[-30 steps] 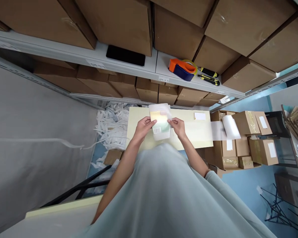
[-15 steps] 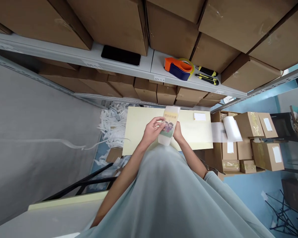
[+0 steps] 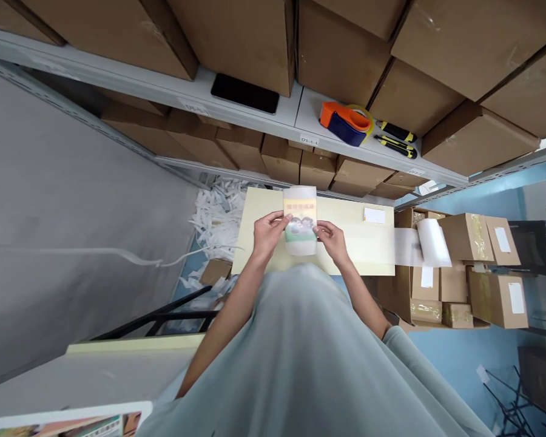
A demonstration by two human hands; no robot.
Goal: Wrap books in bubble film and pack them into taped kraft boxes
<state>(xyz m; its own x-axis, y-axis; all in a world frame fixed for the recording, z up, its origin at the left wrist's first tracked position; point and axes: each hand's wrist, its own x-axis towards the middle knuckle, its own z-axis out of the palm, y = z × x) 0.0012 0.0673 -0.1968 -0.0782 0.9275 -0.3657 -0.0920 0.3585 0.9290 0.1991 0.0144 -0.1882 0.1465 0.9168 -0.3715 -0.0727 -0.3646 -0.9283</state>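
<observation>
Both my hands hold up a flat, printed packet wrapped in translucent white film point(image 3: 301, 233). An orange band with lettering, dark figures and a green lower part show through the film. My left hand point(image 3: 269, 233) pinches its left edge, thumb on the front. At the right edge, my right hand point(image 3: 332, 240) grips it between thumb and fingers. The packet is held over the pale yellow table point(image 3: 359, 255), near my body. A small white label or card point(image 3: 374, 215) lies on the table to the right.
Above the table, a shelf point(image 3: 295, 115) carries cardboard boxes, a black phone point(image 3: 244, 93), an orange-and-blue tape dispenser point(image 3: 346, 123) and yellow-black cutters point(image 3: 395, 138). Right stand a roll of white wrap point(image 3: 433, 243) and taped cartons point(image 3: 498, 297). White scraps point(image 3: 218, 212) heap at left.
The packet has turned from tilted to upright and moved slightly up. My right hand has come from behind its edge to grip the right side. The view has shifted left.
</observation>
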